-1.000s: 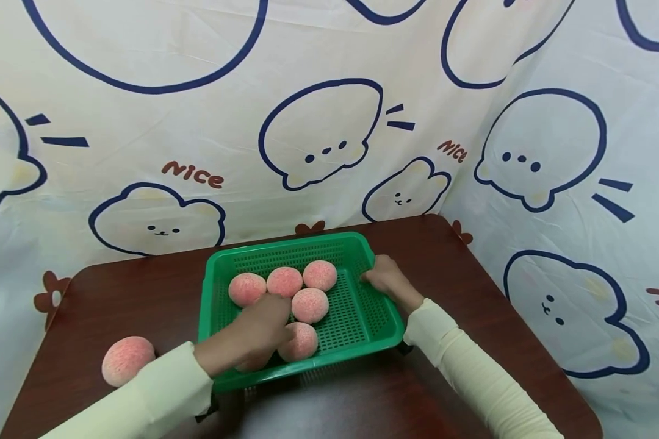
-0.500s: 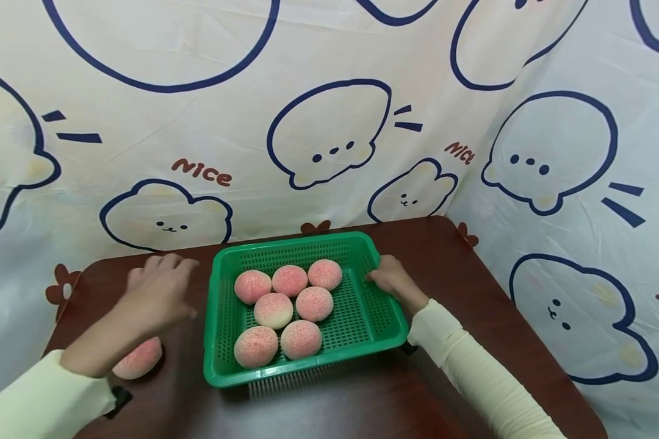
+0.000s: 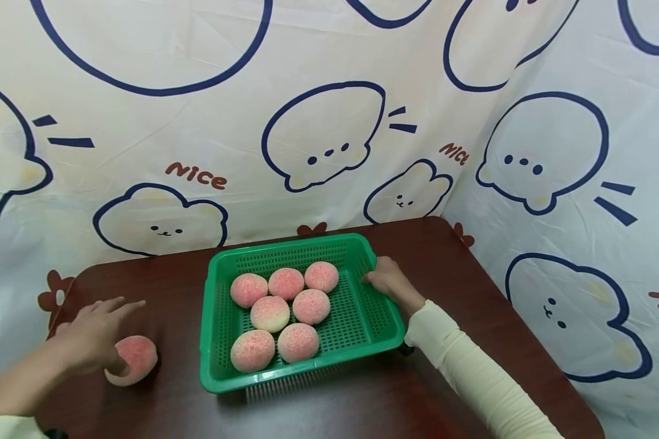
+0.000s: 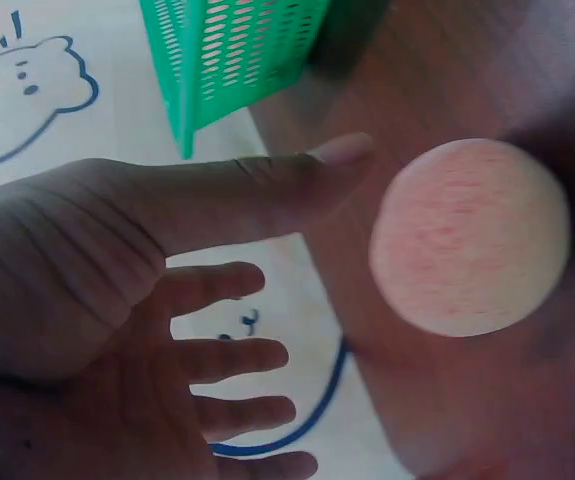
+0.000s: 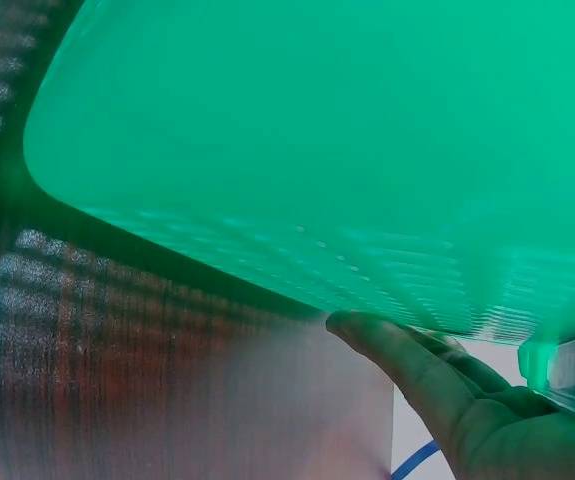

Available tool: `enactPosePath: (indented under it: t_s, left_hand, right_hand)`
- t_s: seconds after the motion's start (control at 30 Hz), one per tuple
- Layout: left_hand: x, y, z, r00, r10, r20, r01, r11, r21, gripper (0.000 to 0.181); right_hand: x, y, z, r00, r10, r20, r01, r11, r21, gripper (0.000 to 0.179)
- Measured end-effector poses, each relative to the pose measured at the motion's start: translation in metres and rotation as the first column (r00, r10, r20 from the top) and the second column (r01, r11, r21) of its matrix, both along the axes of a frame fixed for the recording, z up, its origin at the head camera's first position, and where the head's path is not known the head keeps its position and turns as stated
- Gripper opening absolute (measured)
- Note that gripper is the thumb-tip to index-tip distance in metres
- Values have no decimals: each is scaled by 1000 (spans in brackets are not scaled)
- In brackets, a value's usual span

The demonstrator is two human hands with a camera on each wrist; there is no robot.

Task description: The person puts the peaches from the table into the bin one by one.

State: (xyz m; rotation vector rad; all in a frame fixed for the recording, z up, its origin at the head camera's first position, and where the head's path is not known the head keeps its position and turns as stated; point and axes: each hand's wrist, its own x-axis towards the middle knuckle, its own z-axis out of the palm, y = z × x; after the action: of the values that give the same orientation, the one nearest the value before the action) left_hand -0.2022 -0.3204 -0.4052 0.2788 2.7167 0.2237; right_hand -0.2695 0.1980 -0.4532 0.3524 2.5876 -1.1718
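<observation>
A pink and cream peach (image 3: 141, 355) lies on the table left of the green basket (image 3: 304, 378). My left hand (image 3: 85, 341) hovers over and beside this peach, fingers spread, and partly hides it. From the left wrist, the hand (image 4: 97, 270) shows straight fingers and an outstretched thumb, with the peach (image 4: 471, 238) beyond the thumb tip and nothing in the palm. My right hand (image 3: 388, 278) grips the basket's right rim. In the right wrist view, its fingers (image 5: 397, 355) lie against the basket's outer side (image 5: 297, 130). Several peaches (image 3: 271, 314) sit inside the basket, mostly toward its left.
The dark reddish-brown table (image 3: 472, 323) has rounded back corners. A white cloth (image 3: 219, 128) with blue cartoon outlines hangs behind it and along the right side.
The left hand has drawn back from inside the basket, leaving a peach there, and moved left and down to the loose peach. The right hand keeps its grip on the rim.
</observation>
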Motion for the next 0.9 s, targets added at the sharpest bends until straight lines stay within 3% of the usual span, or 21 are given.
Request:
enactPosePath:
  t_s: [0.27, 0.47, 0.6, 0.9]
  left_hand:
    - [12, -4, -32, 995, 8, 96, -21, 990, 136, 120]
    - [16, -1, -43, 992, -8, 130, -13, 986, 164, 112]
    - [17, 0, -48, 993, -40, 115, 19, 984, 179, 103]
    - [18, -1, -56, 997, -46, 65, 35, 985, 166, 83]
  right_hand:
    - [0, 0, -1, 1000, 2, -27, -2, 1000, -21, 19]
    - [0, 0, -1, 1000, 1, -24, -2, 1000, -14, 18]
    - [1, 0, 0, 1000, 7, -24, -7, 1000, -13, 18]
    - [2, 0, 0, 1000, 9, -12, -9, 1000, -17, 13]
